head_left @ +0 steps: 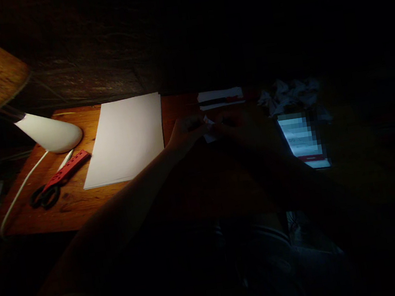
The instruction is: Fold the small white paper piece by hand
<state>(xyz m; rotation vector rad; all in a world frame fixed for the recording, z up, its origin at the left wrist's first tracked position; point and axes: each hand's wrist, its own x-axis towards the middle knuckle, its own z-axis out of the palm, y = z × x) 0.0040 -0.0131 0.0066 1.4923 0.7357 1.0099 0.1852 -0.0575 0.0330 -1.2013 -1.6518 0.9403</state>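
Paper scrap (210, 131) between left hand (187, 131), right hand (233, 123); phone (303, 142) text blurred.

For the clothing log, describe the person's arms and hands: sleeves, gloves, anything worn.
No gloves on either. The left hand and left forearm are uncovered: no sleeve, watch or band shows. The right hand and right forearm lie in deep shadow; no cuff shows, but it is too dark to rule out a watch or ring.

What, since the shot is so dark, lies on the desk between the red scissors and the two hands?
A stack of white paper, flat on the desk, between the scissors and the left hand, which pinches a white scrap; head view.
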